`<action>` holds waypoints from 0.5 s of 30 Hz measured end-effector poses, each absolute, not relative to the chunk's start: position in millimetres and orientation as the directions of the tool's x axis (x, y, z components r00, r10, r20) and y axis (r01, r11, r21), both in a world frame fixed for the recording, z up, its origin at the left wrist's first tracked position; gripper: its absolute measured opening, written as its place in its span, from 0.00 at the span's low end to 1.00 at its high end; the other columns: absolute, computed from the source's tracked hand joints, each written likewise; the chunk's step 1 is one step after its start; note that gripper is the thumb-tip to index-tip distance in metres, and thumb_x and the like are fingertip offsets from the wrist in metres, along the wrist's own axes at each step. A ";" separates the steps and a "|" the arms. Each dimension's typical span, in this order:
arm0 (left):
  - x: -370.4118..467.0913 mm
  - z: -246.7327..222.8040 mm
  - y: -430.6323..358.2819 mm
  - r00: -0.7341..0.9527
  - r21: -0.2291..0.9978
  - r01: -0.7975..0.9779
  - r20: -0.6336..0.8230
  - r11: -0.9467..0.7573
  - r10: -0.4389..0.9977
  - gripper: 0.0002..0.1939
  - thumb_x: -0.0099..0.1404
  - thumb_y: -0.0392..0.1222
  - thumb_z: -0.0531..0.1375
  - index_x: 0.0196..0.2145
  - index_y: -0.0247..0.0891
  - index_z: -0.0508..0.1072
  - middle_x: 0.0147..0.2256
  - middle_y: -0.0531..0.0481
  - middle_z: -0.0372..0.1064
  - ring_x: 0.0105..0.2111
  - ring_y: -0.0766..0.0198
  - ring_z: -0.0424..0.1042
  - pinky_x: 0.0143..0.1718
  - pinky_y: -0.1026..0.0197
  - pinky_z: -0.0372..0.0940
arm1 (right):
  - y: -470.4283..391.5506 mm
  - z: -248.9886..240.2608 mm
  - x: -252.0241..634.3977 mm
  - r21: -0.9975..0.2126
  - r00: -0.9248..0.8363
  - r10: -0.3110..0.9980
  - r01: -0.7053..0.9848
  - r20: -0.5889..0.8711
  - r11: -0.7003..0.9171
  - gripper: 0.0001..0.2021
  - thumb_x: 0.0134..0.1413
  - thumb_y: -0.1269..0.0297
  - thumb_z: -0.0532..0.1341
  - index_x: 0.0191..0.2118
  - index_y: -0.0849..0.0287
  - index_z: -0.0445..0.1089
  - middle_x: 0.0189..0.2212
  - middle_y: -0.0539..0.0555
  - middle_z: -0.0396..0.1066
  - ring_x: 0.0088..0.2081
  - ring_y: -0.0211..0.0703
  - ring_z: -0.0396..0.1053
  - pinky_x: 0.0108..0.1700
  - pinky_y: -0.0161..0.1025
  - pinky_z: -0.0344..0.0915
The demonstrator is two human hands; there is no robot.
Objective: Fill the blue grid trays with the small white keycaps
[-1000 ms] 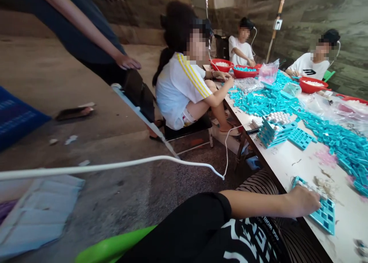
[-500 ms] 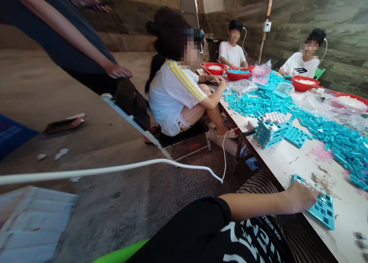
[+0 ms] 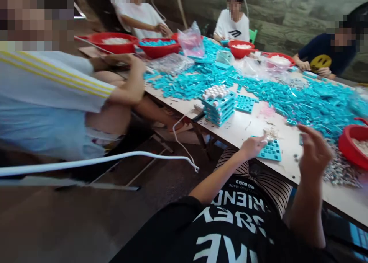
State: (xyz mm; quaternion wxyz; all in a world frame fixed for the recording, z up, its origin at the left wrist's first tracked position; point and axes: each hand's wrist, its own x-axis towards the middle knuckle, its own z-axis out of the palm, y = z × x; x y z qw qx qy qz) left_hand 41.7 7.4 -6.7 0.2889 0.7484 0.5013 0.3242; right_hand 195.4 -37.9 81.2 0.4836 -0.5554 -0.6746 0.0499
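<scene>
My left hand [image 3: 252,147] rests on the left side of a turquoise grid tray [image 3: 271,151] at the table's near edge. Its fingers are drawn together on the tray; a few white pieces show by the fingertips. To the right, my right hand [image 3: 315,150] is raised over the table, blurred, with fingers bent and thumb side toward the tray. Whether it pinches something small cannot be made out. A small turquoise piece [image 3: 291,122] lies beyond it. Left of the tray stands a stack of turquoise trays [image 3: 219,110] with white pieces [image 3: 215,91] on top.
A large heap of turquoise parts [image 3: 304,102] spreads along the table [image 3: 241,131]. Small metallic parts [image 3: 340,171] lie beside a red basket [image 3: 349,138] at right. A white cable [image 3: 138,154] crosses at left. Several people sit around, one close at left.
The view has swung right and come nearer the table. My right hand has come into view, along with another person at the right. My left hand stays at the tray.
</scene>
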 end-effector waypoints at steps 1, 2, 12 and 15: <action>34.0 -6.8 6.7 0.228 0.829 0.490 0.179 -0.271 0.957 0.24 0.66 0.46 0.49 0.56 0.34 0.63 0.35 0.44 0.74 0.32 0.63 0.70 0.35 0.63 0.62 | -30.8 74.8 202.1 -0.599 0.091 0.835 0.738 0.543 0.309 0.18 0.58 0.56 0.51 0.48 0.57 0.70 0.46 0.57 0.70 0.46 0.49 0.67 0.48 0.49 0.63; 25.3 -6.6 5.0 0.173 0.866 0.448 0.159 -0.221 0.972 0.24 0.65 0.48 0.50 0.54 0.33 0.66 0.32 0.46 0.74 0.30 0.64 0.69 0.34 0.64 0.61 | -22.2 66.9 207.2 -0.584 0.087 0.887 0.780 0.455 0.223 0.18 0.57 0.56 0.52 0.45 0.60 0.72 0.43 0.58 0.72 0.42 0.47 0.69 0.46 0.45 0.64; -24.1 -29.6 -31.8 0.182 0.843 0.491 -0.346 0.220 0.921 0.31 0.58 0.65 0.48 0.14 0.35 0.63 0.12 0.54 0.56 0.17 0.68 0.57 0.24 0.64 0.53 | 5.9 10.2 181.9 -0.131 0.320 0.946 0.937 -0.052 -0.324 0.42 0.49 0.33 0.43 0.48 0.70 0.68 0.46 0.72 0.64 0.48 0.64 0.61 0.48 0.59 0.54; -21.0 -29.9 -36.1 0.294 0.877 0.446 -0.334 0.180 0.895 0.30 0.54 0.66 0.52 0.16 0.34 0.67 0.13 0.55 0.57 0.17 0.69 0.56 0.23 0.65 0.51 | 3.9 8.8 176.6 -0.207 0.358 0.932 0.910 -0.046 -0.360 0.42 0.48 0.32 0.45 0.51 0.69 0.64 0.49 0.72 0.61 0.51 0.66 0.56 0.48 0.62 0.54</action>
